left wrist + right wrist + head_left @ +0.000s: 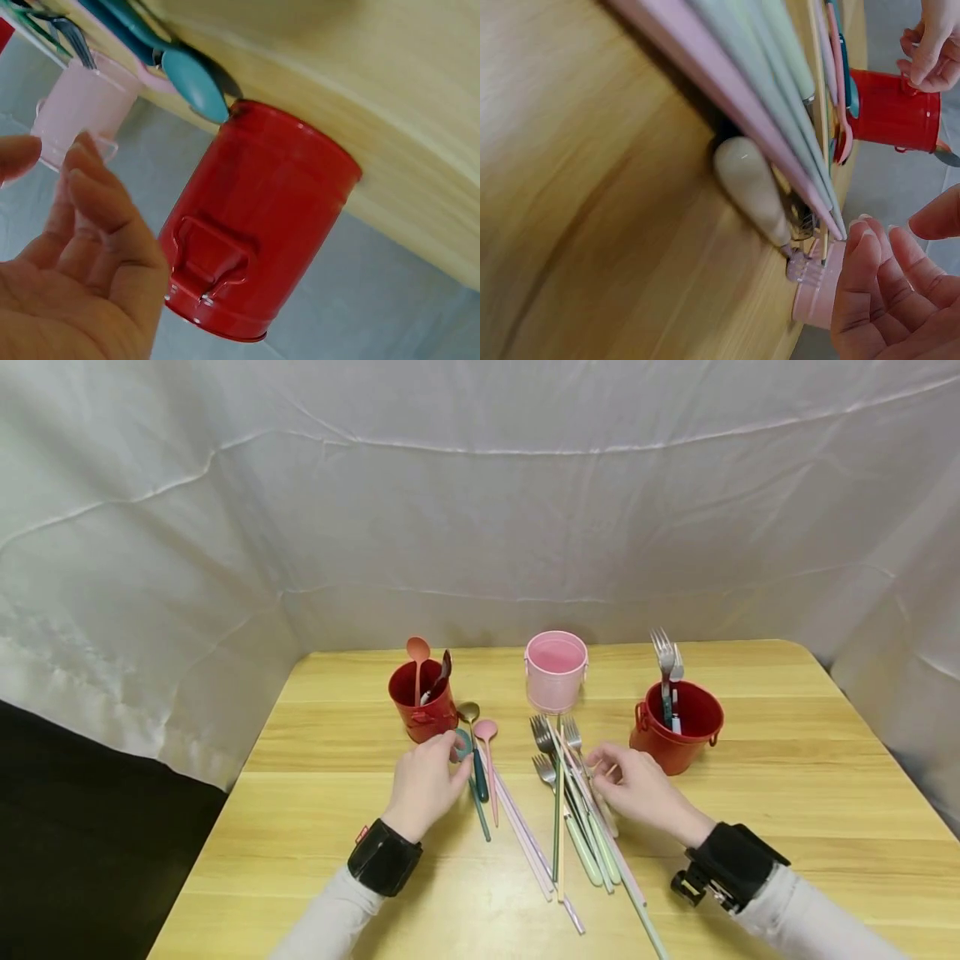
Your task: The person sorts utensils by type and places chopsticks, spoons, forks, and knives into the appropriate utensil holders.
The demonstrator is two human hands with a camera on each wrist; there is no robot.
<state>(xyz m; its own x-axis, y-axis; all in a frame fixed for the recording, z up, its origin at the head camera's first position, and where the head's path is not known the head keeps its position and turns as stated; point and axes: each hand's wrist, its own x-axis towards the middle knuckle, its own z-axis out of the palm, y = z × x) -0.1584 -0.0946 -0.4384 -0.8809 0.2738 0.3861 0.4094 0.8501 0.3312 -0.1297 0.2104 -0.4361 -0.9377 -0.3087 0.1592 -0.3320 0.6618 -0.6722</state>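
Observation:
My left hand hovers beside the bowl of a teal spoon, fingers loosely bent and holding nothing. Just beyond it stands a red bucket with a coral spoon and a dark spoon inside. A gold-bowled spoon with a dark teal handle and a pink spoon lie to the right of that hand. At the right edge of a pile of forks and chopsticks, my right hand has relaxed fingers and empty space between them. Below it lies a cream-handled utensil.
A pink bucket stands at the back middle. Another red bucket, holding forks, is beyond my right hand. Lilac chopsticks lie between the spoons and the pile. Pale cloth hangs behind the wooden table.

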